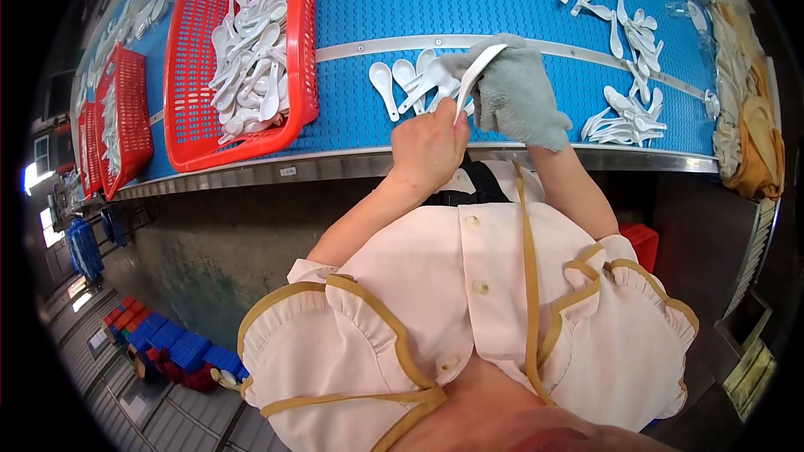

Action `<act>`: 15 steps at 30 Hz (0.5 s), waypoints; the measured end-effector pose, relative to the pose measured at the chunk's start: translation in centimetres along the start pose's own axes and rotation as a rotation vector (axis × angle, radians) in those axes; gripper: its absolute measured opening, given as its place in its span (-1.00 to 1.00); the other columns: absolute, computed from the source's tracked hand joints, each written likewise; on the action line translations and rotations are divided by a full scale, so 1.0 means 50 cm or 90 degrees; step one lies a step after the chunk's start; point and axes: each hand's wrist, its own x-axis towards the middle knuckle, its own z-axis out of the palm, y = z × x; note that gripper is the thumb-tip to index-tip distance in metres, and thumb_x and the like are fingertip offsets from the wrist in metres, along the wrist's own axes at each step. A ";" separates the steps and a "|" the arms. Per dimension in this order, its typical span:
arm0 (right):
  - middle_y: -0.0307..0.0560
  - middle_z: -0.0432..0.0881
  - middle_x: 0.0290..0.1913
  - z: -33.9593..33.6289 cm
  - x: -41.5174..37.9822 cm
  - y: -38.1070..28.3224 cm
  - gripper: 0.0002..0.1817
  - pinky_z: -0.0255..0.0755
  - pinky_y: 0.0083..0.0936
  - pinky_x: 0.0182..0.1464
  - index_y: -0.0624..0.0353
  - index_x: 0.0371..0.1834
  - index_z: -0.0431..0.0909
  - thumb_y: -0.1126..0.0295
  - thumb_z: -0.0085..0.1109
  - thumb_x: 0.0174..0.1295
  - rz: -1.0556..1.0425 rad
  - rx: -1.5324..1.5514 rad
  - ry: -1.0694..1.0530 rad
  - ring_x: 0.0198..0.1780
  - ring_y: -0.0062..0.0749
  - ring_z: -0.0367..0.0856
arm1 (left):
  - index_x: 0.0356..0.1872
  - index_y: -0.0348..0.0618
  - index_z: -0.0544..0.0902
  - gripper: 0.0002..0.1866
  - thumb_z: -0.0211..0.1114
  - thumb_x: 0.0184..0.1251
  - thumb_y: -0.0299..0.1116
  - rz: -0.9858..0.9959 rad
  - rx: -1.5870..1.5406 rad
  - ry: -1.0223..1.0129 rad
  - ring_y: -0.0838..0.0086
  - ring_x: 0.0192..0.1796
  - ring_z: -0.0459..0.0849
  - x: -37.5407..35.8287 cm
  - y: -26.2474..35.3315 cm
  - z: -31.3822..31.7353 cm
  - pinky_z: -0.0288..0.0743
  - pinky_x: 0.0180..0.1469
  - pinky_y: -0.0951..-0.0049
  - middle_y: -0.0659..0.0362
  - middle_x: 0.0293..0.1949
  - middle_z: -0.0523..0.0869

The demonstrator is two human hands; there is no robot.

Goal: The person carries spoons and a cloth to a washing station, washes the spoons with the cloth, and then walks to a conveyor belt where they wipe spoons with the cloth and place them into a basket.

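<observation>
My left hand (427, 146) is closed on the lower end of a white soup spoon (473, 74), which tilts up to the right. A grey cloth (523, 92) covers my right hand, so its fingers are hidden. The cloth lies right against the spoon. Just left of it, several white spoons (382, 84) rest on the blue belt (394, 0). To the right of the cloth is a small pile of white spoons (628, 117).
On the left stands a red plastic basket (188, 75) full of white spoons. Further left are more red baskets (126, 117). Loose spoons (641, 38) lie at the far right. A metal edge (335, 163) runs along the belt's near side. Beige and orange cloths (758, 138) hang at the right end.
</observation>
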 end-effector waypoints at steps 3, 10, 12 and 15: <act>-0.28 0.55 -0.39 -0.001 -0.003 -0.001 -0.66 0.30 -0.44 -0.16 0.03 -0.30 0.58 0.31 0.19 -0.28 -0.026 -0.027 -0.009 -0.26 -0.40 0.45 | -0.51 -0.18 0.37 -0.83 0.11 0.11 -0.32 -0.004 0.024 0.000 0.25 -0.77 0.46 -0.006 -0.001 0.007 0.28 -0.73 0.30 0.12 -0.81 0.45; -0.12 0.54 -0.49 0.028 -0.026 -0.015 -0.77 0.36 -0.45 -0.35 0.19 -0.48 0.57 0.39 0.17 -0.30 0.340 0.346 -0.106 -0.42 -0.32 0.50 | -0.51 -0.18 0.37 -0.83 0.07 0.14 -0.31 0.033 0.034 0.035 0.24 -0.75 0.47 -0.008 0.002 0.003 0.30 -0.72 0.30 0.12 -0.79 0.47; -0.06 0.55 -0.52 0.017 -0.013 -0.045 -0.84 0.38 -0.45 -0.41 0.22 -0.55 0.56 0.41 0.15 -0.26 0.469 0.354 -0.155 -0.46 -0.27 0.51 | -0.48 -0.20 0.38 -0.80 0.02 0.21 -0.28 -0.053 -0.033 -0.004 0.31 -0.72 0.48 0.001 0.007 -0.008 0.30 -0.67 0.39 0.13 -0.79 0.44; 0.00 0.56 -0.51 0.014 -0.013 -0.037 -0.89 0.38 -0.57 -0.43 0.28 -0.54 0.55 0.48 0.09 -0.12 0.309 0.525 -0.070 -0.45 -0.34 0.53 | -0.44 -0.23 0.36 -0.76 -0.06 0.30 -0.25 -0.207 -0.464 -0.100 0.49 -0.69 0.42 -0.001 0.003 -0.016 0.26 -0.62 0.51 0.20 -0.77 0.40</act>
